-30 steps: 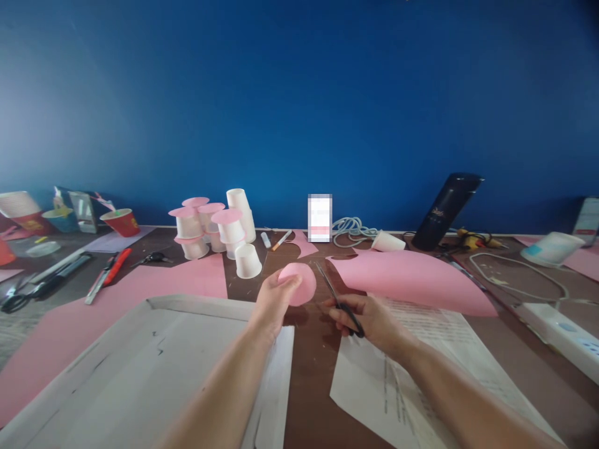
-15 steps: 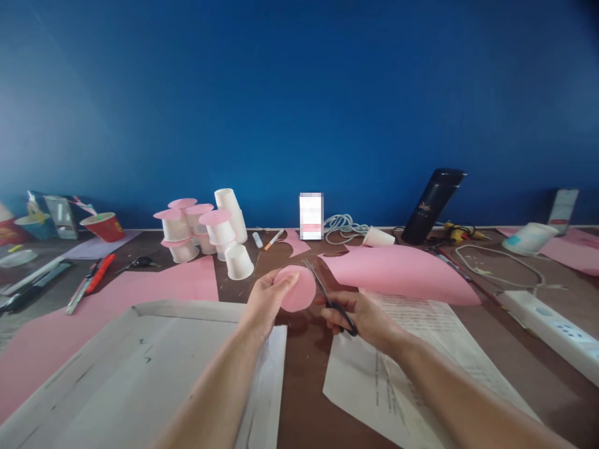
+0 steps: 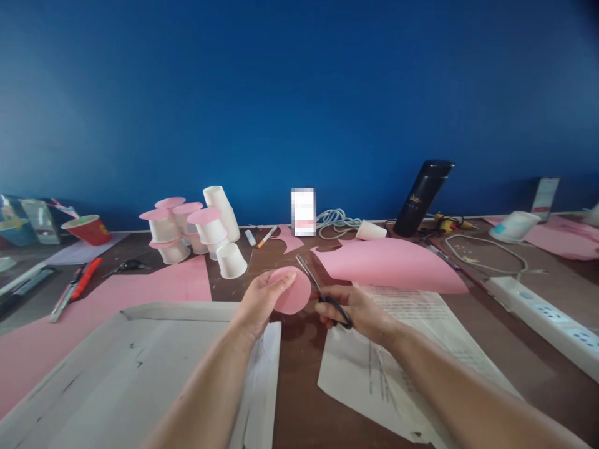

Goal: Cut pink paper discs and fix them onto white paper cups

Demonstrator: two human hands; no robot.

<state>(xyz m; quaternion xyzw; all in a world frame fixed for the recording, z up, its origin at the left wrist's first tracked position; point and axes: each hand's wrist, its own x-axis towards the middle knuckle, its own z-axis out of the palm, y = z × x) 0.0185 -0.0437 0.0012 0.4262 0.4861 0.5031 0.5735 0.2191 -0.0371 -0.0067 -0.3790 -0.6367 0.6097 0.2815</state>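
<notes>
Between thumb and fingers, my left hand [image 3: 262, 298] pinches a round pink paper disc [image 3: 296, 294] above the brown table. My right hand [image 3: 344, 307] is closed on the black handles of a pair of scissors [image 3: 307, 274], whose blades point up and forward beside the disc's right edge. Behind and to the left, white paper cups [image 3: 163, 229] are stacked with pink discs between and on top of them. A single white cup [image 3: 231, 260] stands in front of a taller stack of cups [image 3: 221, 209].
A large pink sheet [image 3: 397, 265] curls behind my right hand. Printed papers [image 3: 355, 368] and a white board [image 3: 154, 374] lie in front. A dark bottle [image 3: 421, 199] leans at the back right, near a power strip [image 3: 543, 318]. A red cutter [image 3: 87, 277] lies left.
The view has shifted slightly, so most objects appear a little further left. Both hands keep their holds on the disc and the scissors.
</notes>
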